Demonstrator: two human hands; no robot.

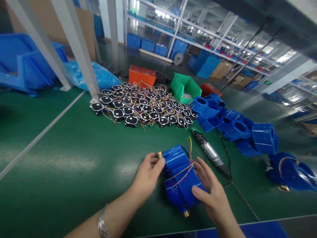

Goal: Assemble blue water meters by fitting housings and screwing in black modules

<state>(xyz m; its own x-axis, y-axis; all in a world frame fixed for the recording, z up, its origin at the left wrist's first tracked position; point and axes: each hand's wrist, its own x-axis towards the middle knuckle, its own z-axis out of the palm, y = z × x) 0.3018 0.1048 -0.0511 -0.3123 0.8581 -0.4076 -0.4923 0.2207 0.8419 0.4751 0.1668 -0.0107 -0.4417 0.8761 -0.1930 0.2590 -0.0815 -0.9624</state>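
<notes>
A blue water meter housing [182,178] sits tilted near the front edge of the green bench, with thin coloured wires trailing over its top. My left hand [150,170] pinches the threaded brass end [159,154] at its upper left. Against the right side of the housing is my right hand [209,188], thumb on the near face and fingers behind the far side. A second brass end [186,213] points toward me at the bottom. Just beyond my right hand lies a silver and black electric screwdriver [211,152] with a cord.
Several black modules [131,121] with wires cover the back middle. Behind them stand an orange bin [142,76] and a green bin [185,86] holding small parts. Blue plastic housings [237,127] are heaped at right, near another blue meter [293,172]. Grey posts [76,46] rise at left.
</notes>
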